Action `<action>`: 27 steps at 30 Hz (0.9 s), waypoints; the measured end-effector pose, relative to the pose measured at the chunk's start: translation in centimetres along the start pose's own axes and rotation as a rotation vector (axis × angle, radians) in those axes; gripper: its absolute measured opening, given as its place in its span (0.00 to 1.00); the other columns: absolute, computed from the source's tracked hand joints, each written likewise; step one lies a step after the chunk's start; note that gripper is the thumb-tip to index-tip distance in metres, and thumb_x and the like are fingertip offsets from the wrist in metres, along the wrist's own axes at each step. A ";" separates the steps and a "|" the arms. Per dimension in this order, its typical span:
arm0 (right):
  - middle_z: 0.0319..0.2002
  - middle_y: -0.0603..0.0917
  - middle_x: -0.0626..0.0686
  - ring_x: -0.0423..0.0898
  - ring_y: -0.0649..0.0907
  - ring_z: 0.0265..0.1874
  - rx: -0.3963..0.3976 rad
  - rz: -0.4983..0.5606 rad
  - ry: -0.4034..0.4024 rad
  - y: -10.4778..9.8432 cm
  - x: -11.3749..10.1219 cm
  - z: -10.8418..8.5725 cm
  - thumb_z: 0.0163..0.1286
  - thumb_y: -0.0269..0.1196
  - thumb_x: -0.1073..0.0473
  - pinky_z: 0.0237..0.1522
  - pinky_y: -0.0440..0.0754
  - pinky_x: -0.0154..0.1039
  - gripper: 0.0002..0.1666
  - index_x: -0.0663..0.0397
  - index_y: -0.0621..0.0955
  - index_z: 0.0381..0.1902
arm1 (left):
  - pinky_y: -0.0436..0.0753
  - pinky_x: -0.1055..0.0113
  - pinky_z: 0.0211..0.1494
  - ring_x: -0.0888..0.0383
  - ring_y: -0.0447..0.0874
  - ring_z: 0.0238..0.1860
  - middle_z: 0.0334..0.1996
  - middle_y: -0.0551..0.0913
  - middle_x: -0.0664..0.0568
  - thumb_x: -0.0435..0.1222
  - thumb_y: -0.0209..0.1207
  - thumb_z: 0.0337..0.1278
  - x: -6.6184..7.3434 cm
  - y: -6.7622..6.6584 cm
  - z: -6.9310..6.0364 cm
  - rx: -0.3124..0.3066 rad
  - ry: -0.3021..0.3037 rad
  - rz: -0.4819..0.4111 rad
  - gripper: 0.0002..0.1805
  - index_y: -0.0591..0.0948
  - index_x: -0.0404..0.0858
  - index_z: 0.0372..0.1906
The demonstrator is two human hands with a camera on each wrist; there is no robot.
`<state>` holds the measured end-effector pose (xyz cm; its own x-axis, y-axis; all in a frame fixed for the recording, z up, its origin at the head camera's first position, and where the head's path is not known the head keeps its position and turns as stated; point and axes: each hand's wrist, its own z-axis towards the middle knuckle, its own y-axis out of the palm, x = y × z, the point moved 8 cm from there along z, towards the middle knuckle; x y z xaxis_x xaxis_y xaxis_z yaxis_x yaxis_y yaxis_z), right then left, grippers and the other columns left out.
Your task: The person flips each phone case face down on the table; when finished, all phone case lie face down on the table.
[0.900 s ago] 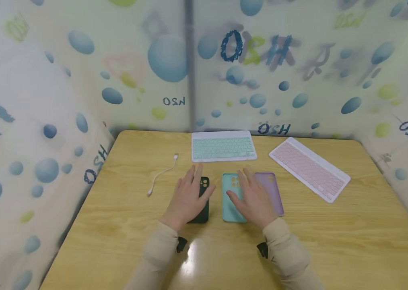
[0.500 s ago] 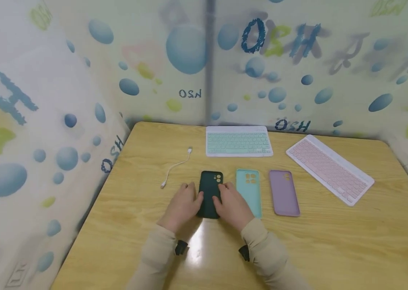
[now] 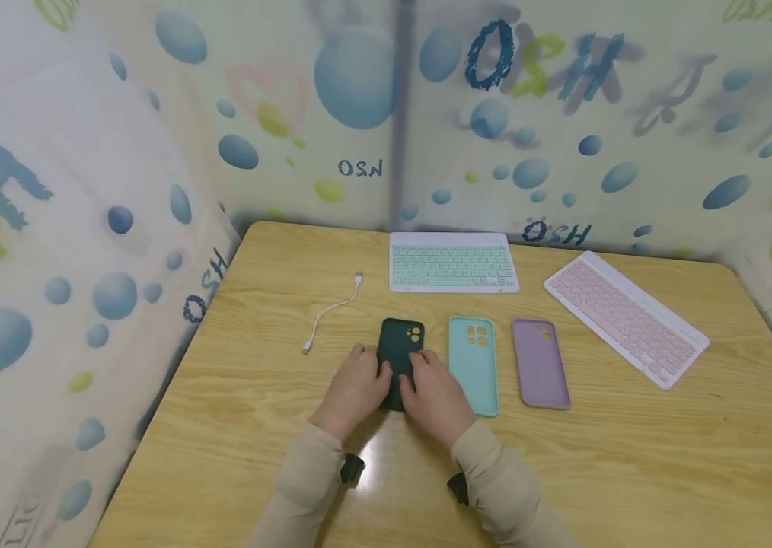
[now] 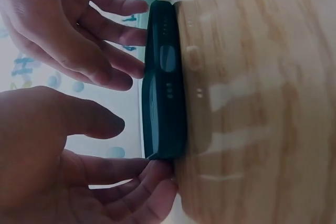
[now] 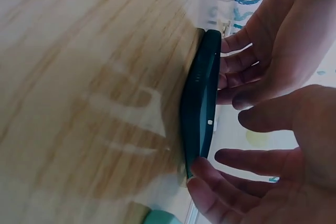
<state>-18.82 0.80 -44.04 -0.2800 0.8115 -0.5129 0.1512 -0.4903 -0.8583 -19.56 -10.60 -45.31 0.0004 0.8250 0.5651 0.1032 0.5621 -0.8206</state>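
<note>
Fingers (image 3: pixel 364 356) of the left hand (image 3: pixel 353 390) and of the right hand (image 3: pixel 437 397) are curled against the two long sides of a dark green phone case (image 3: pixel 397 344), gripping it between them, just below the centre of the head view; whether it is lifted at all from the desk (image 3: pixel 633 464), I cannot tell. From above, the thumbs look as if they lie on the case, but the wrist views show the left thumb (image 4: pixel 100 119) and the right thumb (image 5: pixel 268 116) raised clear of it. Left wrist alone shows the near end plainly — an oval port cutout (image 4: pixel 168 59) with small holes on either side — while the head view alone gives the full layout. Counted there, phone cases come to three: the dark green one, a turquoise case (image 3: pixel 471 365) just right of it, its lower left corner behind the right hand, and a purple case (image 3: pixel 540 369) further right. Keyboards come to two: one with mint keys (image 3: pixel 453 268) at upper centre, one with pink keys (image 3: pixel 626 318) set slantwise at right. Cables: a single white cable (image 3: pixel 326 310), left of centre.
</note>
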 end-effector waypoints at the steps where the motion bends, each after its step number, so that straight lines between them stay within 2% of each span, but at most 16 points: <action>1: 0.54 0.80 0.69 0.61 0.82 0.53 0.005 0.003 0.006 0.0 0.1 0.0 0.70 0.60 0.58 0.56 0.80 0.53 0.24 0.72 0.78 0.56 | 0.82 0.51 0.49 0.45 0.81 0.43 0.43 0.79 0.35 0.38 0.52 0.69 0.0 0.1 0.0 -0.004 -0.005 -0.009 0.21 0.78 0.21 0.51; 6: 0.53 0.81 0.68 0.60 0.82 0.53 0.005 0.051 0.026 -0.2 0.3 0.1 0.71 0.59 0.59 0.54 0.81 0.53 0.22 0.71 0.77 0.57 | 0.82 0.51 0.50 0.45 0.81 0.44 0.45 0.78 0.35 0.38 0.51 0.70 -0.1 0.2 -0.2 -0.018 -0.027 -0.022 0.22 0.76 0.21 0.54; 10: 0.52 0.82 0.68 0.60 0.82 0.53 0.000 0.103 0.022 -0.5 0.3 0.3 0.71 0.58 0.61 0.54 0.81 0.54 0.22 0.71 0.77 0.57 | 0.82 0.49 0.50 0.43 0.82 0.46 0.45 0.79 0.34 0.38 0.51 0.70 0.0 -0.3 -0.3 -0.002 -0.028 -0.004 0.21 0.76 0.22 0.54; 17: 0.53 0.82 0.69 0.61 0.82 0.55 -0.010 0.145 0.000 -0.8 0.2 0.7 0.72 0.56 0.63 0.56 0.80 0.54 0.21 0.72 0.77 0.57 | 0.82 0.49 0.54 0.40 0.82 0.50 0.48 0.80 0.33 0.33 0.51 0.70 0.3 -1.1 -0.3 0.039 0.010 0.005 0.19 0.76 0.22 0.57; 21: 0.52 0.83 0.68 0.60 0.83 0.54 -0.014 0.154 0.017 -0.8 0.5 0.8 0.73 0.56 0.59 0.55 0.81 0.54 0.22 0.72 0.77 0.57 | 0.81 0.50 0.55 0.41 0.82 0.51 0.49 0.80 0.33 0.30 0.52 0.67 0.5 -1.6 -0.4 0.075 0.027 -0.029 0.17 0.76 0.24 0.56; 24: 0.48 0.85 0.67 0.57 0.85 0.48 -0.017 0.175 0.040 -0.6 0.8 0.9 0.75 0.56 0.54 0.50 0.83 0.52 0.25 0.71 0.77 0.57 | 0.82 0.53 0.49 0.45 0.82 0.45 0.42 0.82 0.37 0.28 0.52 0.65 1.0 -2.0 -0.4 0.120 0.059 -0.085 0.16 0.77 0.26 0.55; 27: 0.43 0.86 0.64 0.52 0.86 0.40 -0.029 0.211 0.056 -0.4 1.0 0.9 0.76 0.53 0.52 0.42 0.84 0.48 0.24 0.69 0.78 0.54 | 0.81 0.59 0.39 0.51 0.80 0.36 0.35 0.82 0.42 0.26 0.53 0.64 1.8 -2.4 -0.3 0.142 0.100 -0.149 0.14 0.78 0.28 0.53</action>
<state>-20.05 1.53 -44.22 -0.1861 0.7088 -0.6804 0.2284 -0.6423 -0.7316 -19.54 -10.51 -42.28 0.0949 0.7260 0.6811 -0.0315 0.6860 -0.7269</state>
